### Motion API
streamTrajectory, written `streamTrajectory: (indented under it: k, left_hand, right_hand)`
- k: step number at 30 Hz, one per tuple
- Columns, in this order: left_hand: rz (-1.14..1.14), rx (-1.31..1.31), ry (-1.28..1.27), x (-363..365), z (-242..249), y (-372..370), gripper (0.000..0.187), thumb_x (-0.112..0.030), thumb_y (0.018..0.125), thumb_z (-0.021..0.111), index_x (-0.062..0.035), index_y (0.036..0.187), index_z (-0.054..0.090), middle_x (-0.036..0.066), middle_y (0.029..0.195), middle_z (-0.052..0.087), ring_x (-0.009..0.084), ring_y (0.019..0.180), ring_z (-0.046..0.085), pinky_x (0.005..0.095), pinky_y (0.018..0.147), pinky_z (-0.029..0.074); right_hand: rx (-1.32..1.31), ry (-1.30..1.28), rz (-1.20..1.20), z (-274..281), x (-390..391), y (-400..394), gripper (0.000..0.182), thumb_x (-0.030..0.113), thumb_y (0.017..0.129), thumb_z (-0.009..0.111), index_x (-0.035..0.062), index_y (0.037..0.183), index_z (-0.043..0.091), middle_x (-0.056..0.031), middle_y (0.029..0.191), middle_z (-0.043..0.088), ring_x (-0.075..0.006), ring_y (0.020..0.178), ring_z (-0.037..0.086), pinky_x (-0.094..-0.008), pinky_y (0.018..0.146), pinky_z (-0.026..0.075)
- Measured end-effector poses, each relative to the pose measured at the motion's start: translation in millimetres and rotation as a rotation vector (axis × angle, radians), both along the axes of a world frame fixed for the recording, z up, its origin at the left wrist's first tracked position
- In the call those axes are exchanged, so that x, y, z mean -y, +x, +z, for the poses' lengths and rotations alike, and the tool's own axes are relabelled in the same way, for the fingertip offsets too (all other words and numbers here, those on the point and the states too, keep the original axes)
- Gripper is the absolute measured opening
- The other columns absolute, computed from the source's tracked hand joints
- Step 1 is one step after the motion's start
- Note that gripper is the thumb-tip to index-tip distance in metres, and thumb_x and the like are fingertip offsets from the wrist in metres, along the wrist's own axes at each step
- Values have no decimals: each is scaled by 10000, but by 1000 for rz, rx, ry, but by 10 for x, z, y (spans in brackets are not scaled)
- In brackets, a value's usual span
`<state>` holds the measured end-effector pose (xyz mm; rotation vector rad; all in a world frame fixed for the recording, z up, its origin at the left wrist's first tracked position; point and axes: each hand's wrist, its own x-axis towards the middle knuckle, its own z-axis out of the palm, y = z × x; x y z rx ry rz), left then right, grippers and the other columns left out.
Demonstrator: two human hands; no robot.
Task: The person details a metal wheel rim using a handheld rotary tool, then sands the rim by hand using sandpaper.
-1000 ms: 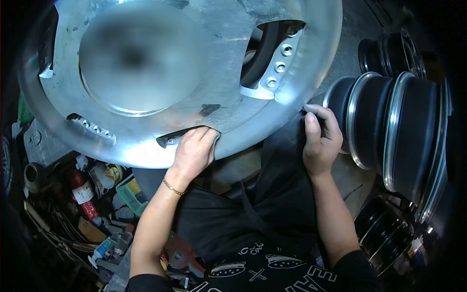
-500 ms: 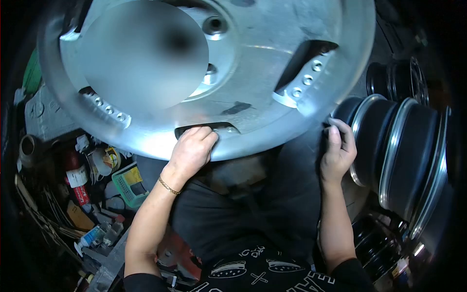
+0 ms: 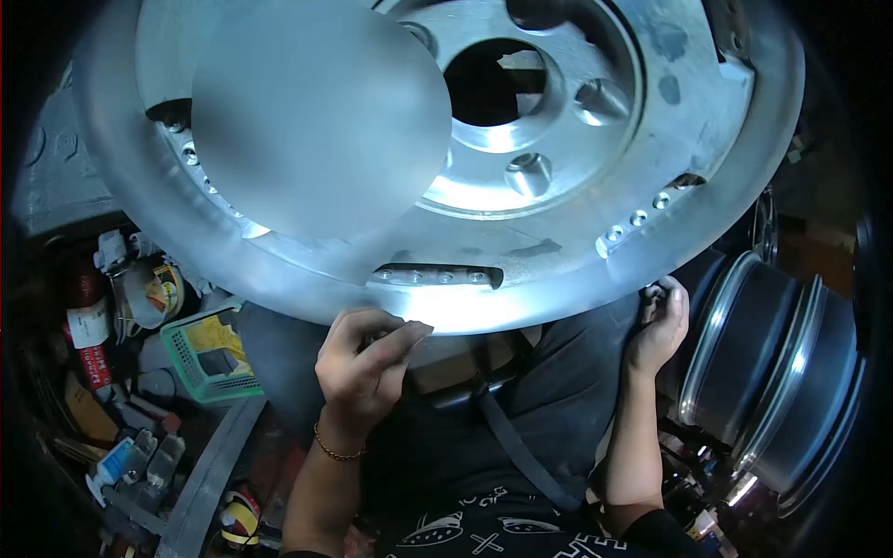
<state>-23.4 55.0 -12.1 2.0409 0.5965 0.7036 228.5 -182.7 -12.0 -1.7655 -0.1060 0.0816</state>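
Observation:
A large bare-metal wheel rim [image 3: 577,209] fills the upper part of the view, with a round centre hole, bolt holes and slots near its outer edge. Small round holes line these slots. A blurred round patch hides its left-centre part. My left hand [image 3: 363,363], wearing a chain bracelet [image 3: 337,445], is closed at the wheel's lower edge, thumb and finger against the lip. At the lower right edge, my right hand [image 3: 662,327] has its fingers curled together close to the metal; what lies between them is hidden.
Several dark wheels with bright lips [image 3: 758,353] stand at the right. On the left are a green basket [image 3: 209,372] with a yellow cloth, a red bottle [image 3: 86,316], a metal bar [image 3: 209,484] and clutter. My dark-clothed legs [image 3: 549,391] are beneath the wheel.
The wheel has turned and shifted, showing more of its centre hole. My left hand has come out of the slot down to the outer edge. My right hand has moved slightly lower.

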Motion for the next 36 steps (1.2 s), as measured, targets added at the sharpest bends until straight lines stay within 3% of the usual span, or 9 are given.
streamTrajectory:
  k: [5,10,12,19,23,26,28,29,36]
  left_hand:
    - [-3,70,27,-41,-19,-44,334,98,738,749,-71,1023,712,95,890,642,227,760,614,318,685,518]
    - [15,103,-49,-116,-42,-60,263,108,768,711,-7,1004,691,106,868,652,231,755,625,315,672,520]
    - [51,86,-91,-126,-35,-60,254,115,780,689,-2,1005,693,110,871,651,230,745,627,308,665,520]
    - [35,54,-140,-131,-2,-22,238,117,790,674,2,997,697,119,886,654,225,772,642,308,673,525]
    - [-52,-30,-161,-135,6,64,266,120,760,680,-3,993,711,121,889,645,255,771,637,331,688,528]
    - [-139,-123,-73,-129,0,162,297,117,722,689,-6,990,719,123,885,638,282,782,632,359,699,529]
    - [-179,-154,-14,-96,-9,240,311,114,703,692,-7,989,722,123,879,633,295,792,629,374,705,530]
    - [-185,-176,29,-73,-6,288,309,109,698,693,-5,984,722,122,882,632,298,798,628,380,711,530]
    - [-378,-330,118,90,-123,611,289,62,725,627,-1,1004,664,121,934,592,302,878,574,398,758,500]
  right_hand:
    - [-62,-68,-69,26,-75,26,471,404,1053,369,6,1057,622,-17,840,580,-104,793,517,-245,723,403]
    - [-81,-74,-21,36,-79,67,499,432,1055,374,3,1063,631,-21,839,600,-117,790,529,-256,726,400]
    - [-62,-97,-117,26,-153,53,503,424,1057,370,-1,1074,637,-36,877,634,-120,805,545,-272,724,406]
    - [-81,-76,-129,-22,-66,86,494,423,1054,380,6,1109,639,-72,1054,659,-175,981,607,-311,866,452]
    - [-60,-100,-94,-13,-96,73,479,413,1053,383,12,1123,635,-62,1087,651,-159,1005,597,-297,864,449]
    - [-80,-103,-83,-31,-33,89,441,415,1044,415,43,1104,644,-53,1097,664,-179,1045,601,-346,951,430]
    - [-67,-136,-74,-26,-51,76,440,412,1043,419,38,1101,643,-48,1085,659,-167,1039,594,-343,948,425]
    - [-26,-105,-31,-18,-90,56,409,366,1048,420,17,1092,628,-20,1004,621,-102,908,556,-241,799,433]
    - [-64,-106,-36,23,-66,31,379,336,1050,427,8,1027,616,-7,891,580,-81,806,506,-218,720,382]
